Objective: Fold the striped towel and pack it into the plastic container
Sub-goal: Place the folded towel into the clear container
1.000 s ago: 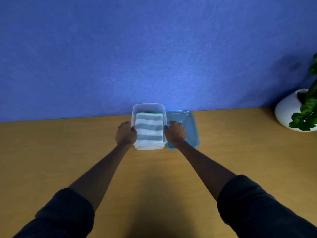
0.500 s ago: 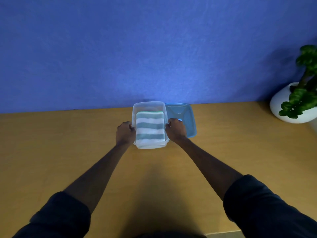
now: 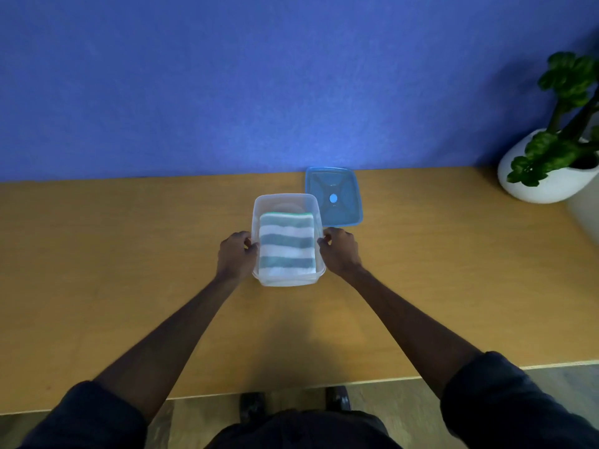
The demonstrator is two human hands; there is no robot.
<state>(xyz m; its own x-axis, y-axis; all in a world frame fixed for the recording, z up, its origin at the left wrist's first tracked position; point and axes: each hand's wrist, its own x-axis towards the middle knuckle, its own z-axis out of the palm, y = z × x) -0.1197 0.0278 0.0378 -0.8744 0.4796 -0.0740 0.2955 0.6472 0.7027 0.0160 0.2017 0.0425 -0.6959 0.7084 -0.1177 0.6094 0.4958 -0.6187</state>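
The folded striped towel (image 3: 287, 244), white with grey-green bands, lies inside the clear plastic container (image 3: 285, 199) near the middle of the wooden table. My left hand (image 3: 236, 254) grips the container's left wall with curled fingers. My right hand (image 3: 340, 251) grips its right wall the same way. The container's blue lid (image 3: 334, 197) lies flat on the table just behind and to the right of the container, apart from both hands.
A white pot with a green plant (image 3: 551, 157) stands at the table's far right by the blue wall. The table's front edge (image 3: 421, 377) runs close to my body, with floor and shoes below it.
Both hands have drawn the container with the towel toward me, away from the wall and the lid. The lid stayed in place and is now fully uncovered.
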